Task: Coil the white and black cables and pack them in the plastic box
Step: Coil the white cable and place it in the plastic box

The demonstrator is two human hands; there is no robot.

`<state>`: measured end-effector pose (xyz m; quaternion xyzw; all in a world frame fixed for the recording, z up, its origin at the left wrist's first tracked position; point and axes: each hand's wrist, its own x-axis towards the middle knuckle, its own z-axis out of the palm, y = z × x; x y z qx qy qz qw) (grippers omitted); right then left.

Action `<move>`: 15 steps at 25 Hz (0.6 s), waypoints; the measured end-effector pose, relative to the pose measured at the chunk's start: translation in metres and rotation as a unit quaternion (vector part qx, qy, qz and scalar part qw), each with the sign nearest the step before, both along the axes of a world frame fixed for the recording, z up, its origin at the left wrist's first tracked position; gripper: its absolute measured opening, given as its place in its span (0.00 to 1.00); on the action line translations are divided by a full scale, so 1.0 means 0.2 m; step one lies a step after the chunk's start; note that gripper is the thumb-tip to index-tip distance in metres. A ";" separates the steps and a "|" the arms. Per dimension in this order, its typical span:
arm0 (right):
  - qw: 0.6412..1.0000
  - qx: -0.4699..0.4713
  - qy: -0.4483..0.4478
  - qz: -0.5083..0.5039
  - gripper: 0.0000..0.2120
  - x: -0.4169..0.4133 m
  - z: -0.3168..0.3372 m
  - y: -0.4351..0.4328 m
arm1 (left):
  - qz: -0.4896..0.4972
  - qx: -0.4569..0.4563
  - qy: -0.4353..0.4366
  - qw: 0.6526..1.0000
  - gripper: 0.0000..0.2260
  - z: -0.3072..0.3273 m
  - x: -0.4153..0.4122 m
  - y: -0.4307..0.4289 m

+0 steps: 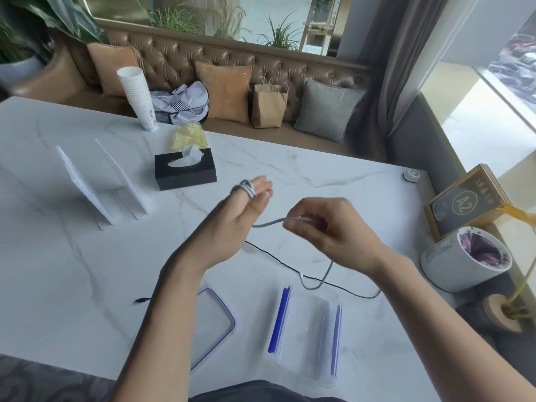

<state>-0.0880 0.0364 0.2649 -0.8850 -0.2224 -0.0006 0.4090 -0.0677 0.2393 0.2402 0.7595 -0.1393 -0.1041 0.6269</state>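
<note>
The white cable [269, 223] is wound in a few loops around the fingers of my left hand [232, 224], which is raised above the marble table [72, 271]. My right hand [324, 230] pinches the cable's free length; the rest hangs down past that hand to the table. The thin black cable [278, 261] lies loose on the table under my hands, one plug end at the left. A clear plastic box [307, 329] with blue clips sits near the front edge. Its clear lid [220, 317] with a blue rim lies to the left, partly hidden by my left forearm.
A black tissue box [185, 172], two white stands [87, 187] and a stack of paper cups [139, 97] sit further back. A white bin [464, 259] and a framed sign [464, 201] stand at the right, off the table's edge.
</note>
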 end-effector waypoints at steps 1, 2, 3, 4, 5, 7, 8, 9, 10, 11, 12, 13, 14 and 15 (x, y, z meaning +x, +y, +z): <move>1.000 0.014 -0.013 -0.002 0.05 0.01 0.02 -0.01 | -0.029 -0.008 0.034 0.999 0.23 0.01 -0.01 0.00; 0.999 0.036 -0.018 0.002 0.04 0.02 0.03 -0.01 | -0.062 -0.010 0.068 0.996 0.20 0.03 -0.03 0.01; 0.998 0.066 -0.014 0.010 0.05 0.03 0.05 0.00 | -0.097 -0.005 0.096 0.991 0.17 0.05 -0.04 0.01; 0.995 0.099 -0.004 0.020 0.06 0.03 0.06 0.00 | -0.136 -0.007 0.116 0.984 0.16 0.06 -0.05 0.01; 0.991 0.130 0.009 0.032 0.07 0.03 0.07 0.00 | -0.175 -0.024 0.128 0.976 0.17 0.06 -0.07 0.01; 0.982 0.175 0.031 0.057 0.07 0.04 0.07 0.01 | -0.233 -0.074 0.151 0.958 0.19 0.07 -0.09 0.02; 0.979 0.189 0.036 0.065 0.07 0.05 0.07 0.02 | -0.254 -0.092 0.158 0.950 0.20 0.07 -0.10 0.02; 0.976 0.200 0.039 0.072 0.07 0.06 0.07 0.03 | -0.275 -0.106 0.162 0.942 0.20 0.07 -0.10 0.03; 0.974 0.210 0.042 0.078 0.06 0.06 0.08 0.05 | -0.297 -0.118 0.166 0.933 0.20 0.07 -0.10 0.02; 0.970 0.222 0.049 0.085 0.05 0.07 0.08 0.06 | -0.322 -0.134 0.175 0.921 0.21 0.07 -0.10 0.02; 0.965 0.238 0.059 0.091 0.04 0.07 0.08 0.07 | -0.351 -0.151 0.180 0.906 0.21 0.07 -0.10 0.01; 0.960 0.255 0.069 0.097 0.05 0.07 0.07 0.08 | -0.377 -0.168 0.179 0.893 0.22 0.06 -0.10 0.01; 0.954 0.270 0.078 0.101 0.05 0.08 0.07 0.09 | -0.394 -0.186 0.175 0.883 0.21 0.06 -0.10 0.00; 0.951 0.279 0.082 0.102 0.06 0.08 0.06 0.10 | -0.401 -0.206 0.173 0.876 0.21 0.05 -0.11 0.00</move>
